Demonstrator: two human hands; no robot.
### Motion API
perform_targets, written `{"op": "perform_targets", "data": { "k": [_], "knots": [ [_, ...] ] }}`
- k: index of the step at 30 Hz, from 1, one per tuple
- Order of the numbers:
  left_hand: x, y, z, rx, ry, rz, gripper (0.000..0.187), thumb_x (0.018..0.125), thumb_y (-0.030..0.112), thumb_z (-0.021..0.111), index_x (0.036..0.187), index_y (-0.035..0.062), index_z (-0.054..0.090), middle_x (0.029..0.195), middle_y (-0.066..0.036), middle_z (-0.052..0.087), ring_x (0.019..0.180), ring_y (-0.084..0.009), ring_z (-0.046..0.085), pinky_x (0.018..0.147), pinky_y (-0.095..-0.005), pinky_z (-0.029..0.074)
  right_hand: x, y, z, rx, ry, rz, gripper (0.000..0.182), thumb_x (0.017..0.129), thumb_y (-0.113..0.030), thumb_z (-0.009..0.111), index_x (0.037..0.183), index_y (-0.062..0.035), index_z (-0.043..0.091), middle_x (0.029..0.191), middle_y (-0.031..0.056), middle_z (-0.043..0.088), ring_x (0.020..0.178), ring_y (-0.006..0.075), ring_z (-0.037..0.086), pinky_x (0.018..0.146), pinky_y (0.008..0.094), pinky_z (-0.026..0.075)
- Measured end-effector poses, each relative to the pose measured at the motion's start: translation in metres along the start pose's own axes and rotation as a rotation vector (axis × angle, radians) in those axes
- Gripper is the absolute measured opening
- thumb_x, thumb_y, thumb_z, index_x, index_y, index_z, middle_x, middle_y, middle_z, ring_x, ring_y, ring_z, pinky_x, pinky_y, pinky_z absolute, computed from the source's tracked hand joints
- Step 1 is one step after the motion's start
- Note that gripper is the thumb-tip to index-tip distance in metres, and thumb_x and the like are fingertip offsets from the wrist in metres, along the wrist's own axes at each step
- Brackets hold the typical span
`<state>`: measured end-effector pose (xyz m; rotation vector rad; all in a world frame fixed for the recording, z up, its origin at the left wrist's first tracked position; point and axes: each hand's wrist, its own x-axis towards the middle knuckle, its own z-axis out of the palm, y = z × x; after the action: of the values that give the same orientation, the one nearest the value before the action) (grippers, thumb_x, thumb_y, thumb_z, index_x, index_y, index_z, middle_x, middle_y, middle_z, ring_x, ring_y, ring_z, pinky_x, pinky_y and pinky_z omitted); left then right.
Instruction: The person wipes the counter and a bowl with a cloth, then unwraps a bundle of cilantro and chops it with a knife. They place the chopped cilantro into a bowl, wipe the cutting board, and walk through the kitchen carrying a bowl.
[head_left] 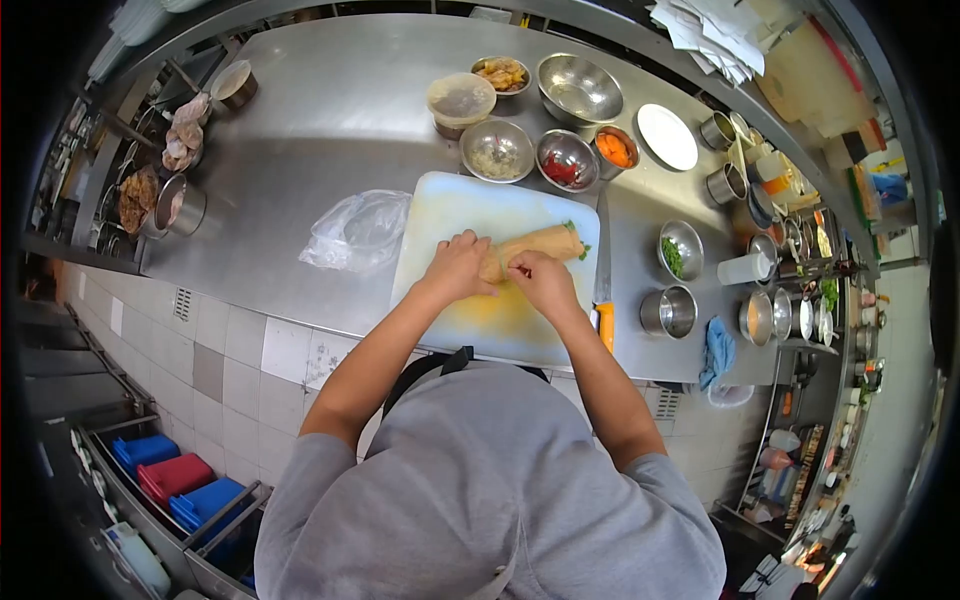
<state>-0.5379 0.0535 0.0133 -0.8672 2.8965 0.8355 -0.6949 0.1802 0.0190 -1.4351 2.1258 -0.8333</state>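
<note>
Roll (pixel 545 243) with greens at one end, lying on the cutting board (pixel 432 212), left hand (pixel 459 266) spread over its left end, right hand (pixel 545 283) curled against it, pinch unclear, orange-handled knife (pixel 605 322) right of the board.

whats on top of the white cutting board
On the cutting board lies a tan roll with green leaves at its right end. The left hand and right hand cover parts of it. The board directly beneath and most of the roll's inside are hidden.
</note>
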Motion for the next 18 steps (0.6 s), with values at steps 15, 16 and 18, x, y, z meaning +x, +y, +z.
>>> {"op": "perform_targets", "data": {
  "k": [15,16,18],
  "knots": [
    [-0.028,0.034,0.032,0.055,0.220,-0.083,0.085,0.063,0.038,0.087,0.133,0.0068,0.050,0.113,-0.014,0.063,0.105,-0.0318,0.059,0.087,-0.0444,0.040,-0.029,-0.008,0.021,-0.046,0.205,0.109,0.012,0.083,-0.019,0.072,0.087,-0.0082,0.070,0.086,0.0076,0.071,0.077,0.0261,0.069,0.068,0.0377,0.054],
    [-0.028,0.033,0.035,0.045,0.233,-0.081,0.085,0.063,0.038,0.086,0.133,0.0067,0.050,0.112,-0.014,0.063,0.105,-0.0315,0.059,0.087,-0.0441,0.039,-0.030,-0.009,0.020,-0.027,0.210,0.112,0.012,0.083,-0.019,0.072,0.087,-0.0083,0.070,0.086,0.0076,0.071,0.078,0.0260,0.069,0.068,0.0376,0.054],
    [-0.027,0.034,0.038,0.034,0.254,-0.080,0.085,0.062,0.037,0.087,0.133,0.0069,0.050,0.112,-0.013,0.062,0.104,-0.0305,0.059,0.086,-0.0436,0.040,-0.029,-0.010,0.019,-0.034,0.199,0.120,0.012,0.083,-0.019,0.072,0.088,-0.0084,0.070,0.086,0.0076,0.071,0.078,0.0259,0.070,0.068,0.0374,0.054]
  ]
}}
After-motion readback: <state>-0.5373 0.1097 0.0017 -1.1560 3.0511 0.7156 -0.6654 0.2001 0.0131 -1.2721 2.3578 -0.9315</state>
